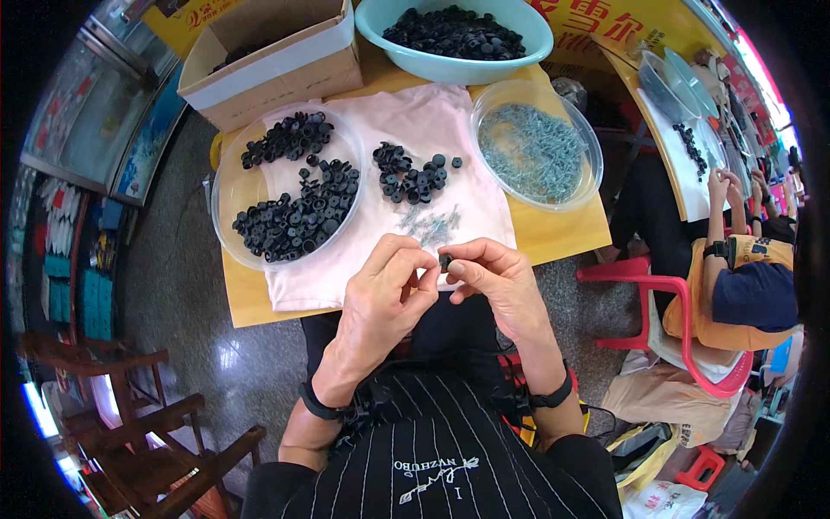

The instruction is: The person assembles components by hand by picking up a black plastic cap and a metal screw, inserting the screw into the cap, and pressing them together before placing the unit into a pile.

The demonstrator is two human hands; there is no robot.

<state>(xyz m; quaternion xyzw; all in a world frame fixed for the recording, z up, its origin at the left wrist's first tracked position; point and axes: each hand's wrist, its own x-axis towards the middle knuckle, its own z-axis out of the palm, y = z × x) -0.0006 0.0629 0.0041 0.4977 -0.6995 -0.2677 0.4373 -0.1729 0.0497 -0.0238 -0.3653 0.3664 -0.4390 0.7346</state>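
My right hand pinches a small black round plastic part between thumb and fingers, over the near edge of the cloth. Fingertips of my left hand are pressed together right beside that part; whatever they hold is too small or hidden. Just beyond both hands lies a loose pile of thin silvery screws on a pale pink cloth. Farther back on the cloth is a heap of black plastic parts. To the left, a clear round tray holds many more black parts.
A clear round tub of screws stands at the right. Behind are a light blue basin of black parts and a cardboard box. Another person sits on a red chair at a table on the right. Wooden chairs stand lower left.
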